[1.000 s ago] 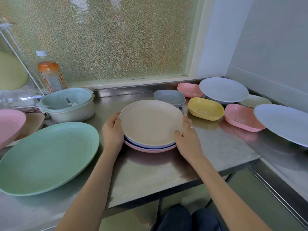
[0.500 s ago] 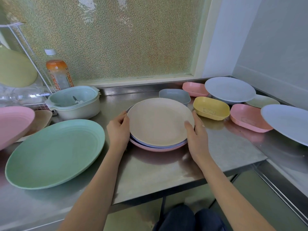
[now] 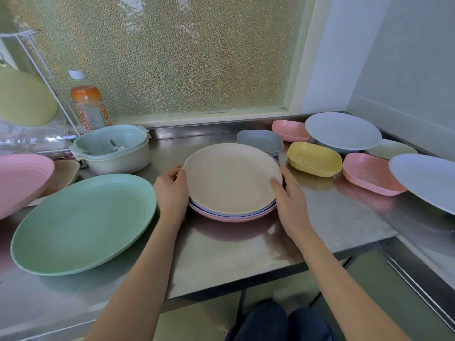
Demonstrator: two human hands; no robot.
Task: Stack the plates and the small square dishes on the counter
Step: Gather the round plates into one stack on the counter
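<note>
A stack of three plates [image 3: 231, 178], beige on blue on pink, rests mid-counter. My left hand [image 3: 172, 190] grips its left rim and my right hand [image 3: 288, 195] grips its right rim. A large green plate [image 3: 83, 222] lies to the left, a pink plate [image 3: 22, 180] beyond it. Small square dishes sit behind and to the right: a grey-blue one [image 3: 261, 141], a yellow one [image 3: 314, 158], a pink one [image 3: 290, 130] and another pink one [image 3: 369, 173]. Two blue plates [image 3: 342, 131] [image 3: 426, 178] rest on dishes at the right, partly hiding a pale green dish [image 3: 391, 148].
A pale green strainer bowl in a white pot [image 3: 113, 148] stands at the back left beside an orange drink bottle [image 3: 87, 104] and a wire rack [image 3: 37, 57]. The steel counter [image 3: 236, 244] ends at a front edge, with a lower steel ledge [image 3: 423, 242] at the right.
Both hands stay on the rims of the plate stack; the stack sits slightly further from me on the counter, and the view has shifted a little.
</note>
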